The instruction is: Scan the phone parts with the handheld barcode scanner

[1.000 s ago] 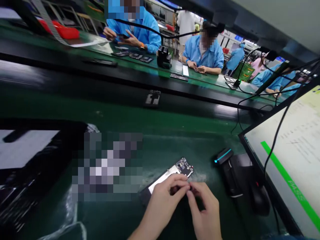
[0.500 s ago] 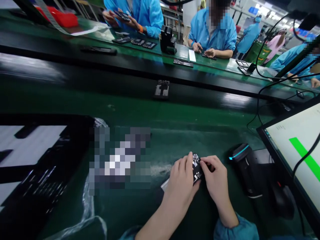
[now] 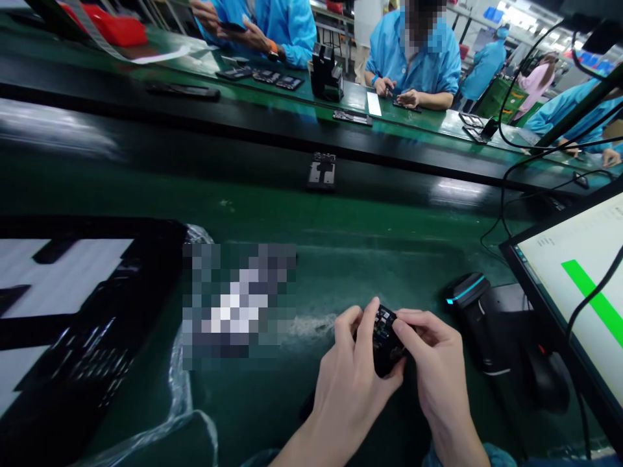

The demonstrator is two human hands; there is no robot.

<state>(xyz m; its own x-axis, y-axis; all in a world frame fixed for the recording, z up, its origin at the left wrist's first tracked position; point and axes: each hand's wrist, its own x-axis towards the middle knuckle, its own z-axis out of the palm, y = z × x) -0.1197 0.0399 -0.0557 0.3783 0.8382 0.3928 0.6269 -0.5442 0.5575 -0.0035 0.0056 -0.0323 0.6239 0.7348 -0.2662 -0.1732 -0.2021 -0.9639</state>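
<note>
No writing can be read on the monitor, only a green bar. Just left of the scanner, both hands grip an open phone above the green mat: the left hand curls its fingers round it, and the right hand pinches its top edge. Beyond the scanner a fixture lies on the conveyor, and workers in blue coats sit at the far bench.
</note>
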